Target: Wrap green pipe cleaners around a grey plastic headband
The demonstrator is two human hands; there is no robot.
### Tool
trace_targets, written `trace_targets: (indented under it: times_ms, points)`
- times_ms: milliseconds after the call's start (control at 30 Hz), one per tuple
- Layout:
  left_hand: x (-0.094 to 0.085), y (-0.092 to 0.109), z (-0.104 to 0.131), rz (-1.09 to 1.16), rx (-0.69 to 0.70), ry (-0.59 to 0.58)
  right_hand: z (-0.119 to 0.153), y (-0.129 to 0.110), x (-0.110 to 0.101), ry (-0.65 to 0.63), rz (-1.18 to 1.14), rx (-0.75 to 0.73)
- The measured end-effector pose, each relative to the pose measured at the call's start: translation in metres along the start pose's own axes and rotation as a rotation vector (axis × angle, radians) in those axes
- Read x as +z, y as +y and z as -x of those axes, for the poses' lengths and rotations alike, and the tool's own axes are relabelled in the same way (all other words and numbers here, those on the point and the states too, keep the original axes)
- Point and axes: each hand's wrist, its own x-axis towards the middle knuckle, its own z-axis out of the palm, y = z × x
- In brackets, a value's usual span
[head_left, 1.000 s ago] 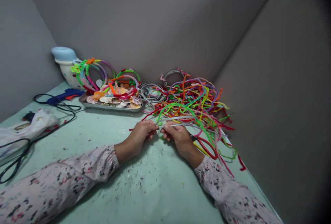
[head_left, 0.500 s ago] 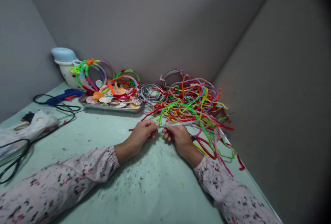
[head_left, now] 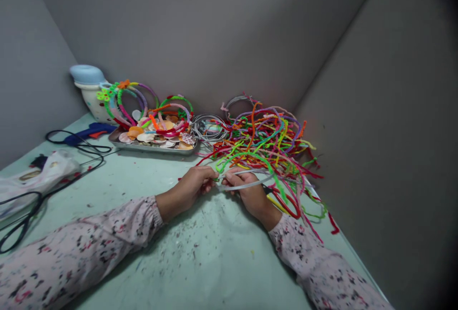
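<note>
Between my hands is a thin grey wire hoop [head_left: 250,185], its loop reaching right across the back of my right hand. My left hand [head_left: 196,185] pinches the hoop's left end together with the tip of a bright green pipe cleaner [head_left: 250,156]. That pipe cleaner arches up from my fingertips and droops to the right behind the hoop. My right hand [head_left: 246,191] is closed, thumb and fingers on the hoop close to my left fingertips. Exactly how the wire and pipe cleaner meet is hidden by my fingers. Red-and-yellow-handled scissors [head_left: 290,205] lie just right of my right hand.
A heap of coloured pipe cleaners [head_left: 266,131] lies behind my hands. Left of it are coiled grey wire [head_left: 211,129] and a metal tray [head_left: 153,148] of shells and wrapped hoops. A blue glue gun [head_left: 89,131], black cord [head_left: 71,183], plastic bag [head_left: 53,171] and blue-lidded container [head_left: 93,95] stand left.
The grey hoop has turned, so its loop now shows open instead of edge-on. The green pipe cleaner's arch has sunk slightly. Both hands stay close together in nearly the same place.
</note>
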Motion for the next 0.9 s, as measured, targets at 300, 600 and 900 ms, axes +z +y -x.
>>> trace_targets:
  times_ms: [300, 600, 900]
  points:
    - [0.002, 0.005, 0.004, -0.021, -0.041, -0.024, 0.003, -0.003, 0.002, -0.008, -0.064, 0.062]
    - [0.003, 0.0, 0.004, -0.133, 0.205, 0.043, -0.008, 0.013, -0.006, 0.06, -0.041, 0.002]
    - [0.003, 0.002, 0.008, -0.464, 0.487, 0.129, -0.009, 0.013, -0.007, 0.08, -0.138, 0.032]
